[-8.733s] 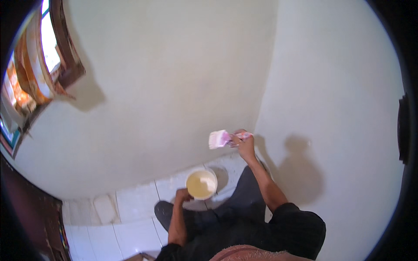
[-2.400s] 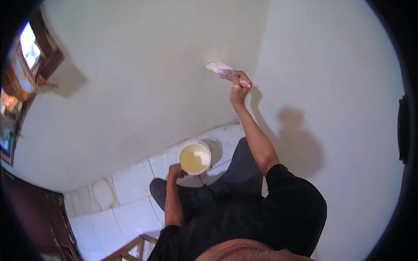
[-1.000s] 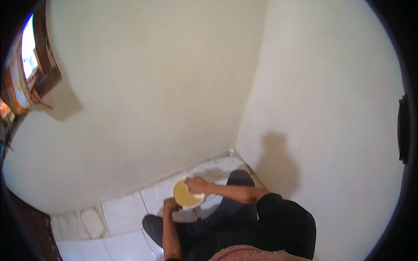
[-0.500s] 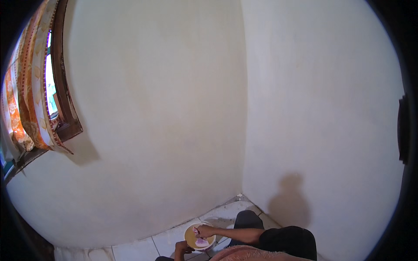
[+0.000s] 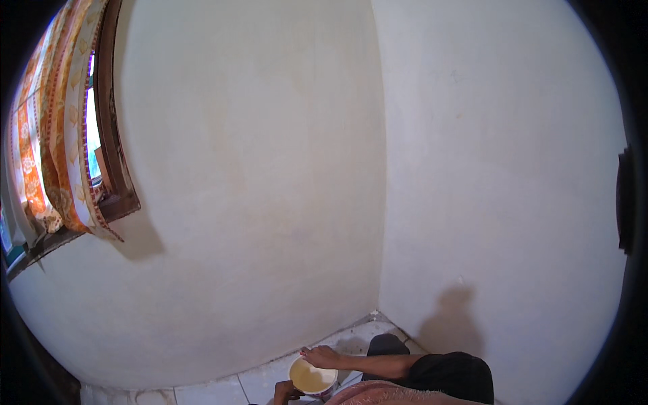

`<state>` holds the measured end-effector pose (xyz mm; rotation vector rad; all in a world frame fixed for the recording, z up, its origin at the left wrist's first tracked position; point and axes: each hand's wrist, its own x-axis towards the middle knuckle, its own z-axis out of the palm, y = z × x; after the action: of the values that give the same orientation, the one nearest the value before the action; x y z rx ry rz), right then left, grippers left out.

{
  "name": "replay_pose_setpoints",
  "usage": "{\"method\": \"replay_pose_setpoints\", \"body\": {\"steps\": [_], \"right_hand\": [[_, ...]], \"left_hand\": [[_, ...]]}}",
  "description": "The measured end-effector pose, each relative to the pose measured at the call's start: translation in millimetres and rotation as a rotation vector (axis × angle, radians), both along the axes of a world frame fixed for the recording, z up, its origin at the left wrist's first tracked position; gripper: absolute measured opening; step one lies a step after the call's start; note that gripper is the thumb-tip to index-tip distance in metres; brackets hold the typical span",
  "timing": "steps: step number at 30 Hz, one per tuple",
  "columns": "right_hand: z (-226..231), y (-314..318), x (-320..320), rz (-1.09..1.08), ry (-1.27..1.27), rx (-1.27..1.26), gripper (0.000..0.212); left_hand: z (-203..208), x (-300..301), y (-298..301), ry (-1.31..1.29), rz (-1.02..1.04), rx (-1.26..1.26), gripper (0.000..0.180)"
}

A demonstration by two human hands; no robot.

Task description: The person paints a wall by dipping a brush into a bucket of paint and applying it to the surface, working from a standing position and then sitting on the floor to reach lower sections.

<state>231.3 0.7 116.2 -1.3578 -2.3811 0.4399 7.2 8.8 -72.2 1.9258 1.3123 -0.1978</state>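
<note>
Left hand (image 5: 285, 391) curled on bucket (image 5: 327, 392) at its left side; a slack or uneven grip could tip it, spilling liquid (image 5: 311, 380) onto tiles (image 5: 263, 378). Right hand (image 5: 322, 357), over the far rim, closed on brush (image 5: 304, 351), bristles hidden; overloading could cause drips.

At 6 o'clock, the lower edge crops the left hand (image 5: 287, 391) past its wrist, and I cannot see the base of the bucket (image 5: 328, 391). The right hand (image 5: 322, 356) hides nearly all the brush (image 5: 304, 351). At 10 o'clock, the dark rim cuts off the curtain (image 5: 64, 135); at 3, I cannot identify a dark object (image 5: 626, 202).
</note>
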Motion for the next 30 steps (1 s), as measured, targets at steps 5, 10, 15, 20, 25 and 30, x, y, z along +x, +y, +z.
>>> {"method": "replay_pose_setpoints", "body": {"steps": [5,10,15,20,25,30], "right_hand": [[-13,4,-1,0.071,0.056,-0.118,0.038],[-67,13,-2,-0.044,0.282,-0.577,0.039],[-55,40,-2,-0.103,-0.107,-0.283,0.056],[-27,14,10,-0.136,-0.174,-0.143,0.038],[21,-8,-10,-0.039,-0.052,0.046,0.026],[-34,2,3,-0.136,0.242,-0.062,0.03]], "left_hand": [[-1,-7,-5,0.01,0.025,0.072,0.049],[2,5,-3,0.199,-0.107,0.209,0.043],[-18,-15,4,0.138,-0.016,0.154,0.03],[43,5,-30,0.03,0.029,0.14,0.018],[65,-1,-38,-0.43,0.73,-0.242,0.032],[80,11,-28,-0.556,0.841,-0.331,0.04]]}}
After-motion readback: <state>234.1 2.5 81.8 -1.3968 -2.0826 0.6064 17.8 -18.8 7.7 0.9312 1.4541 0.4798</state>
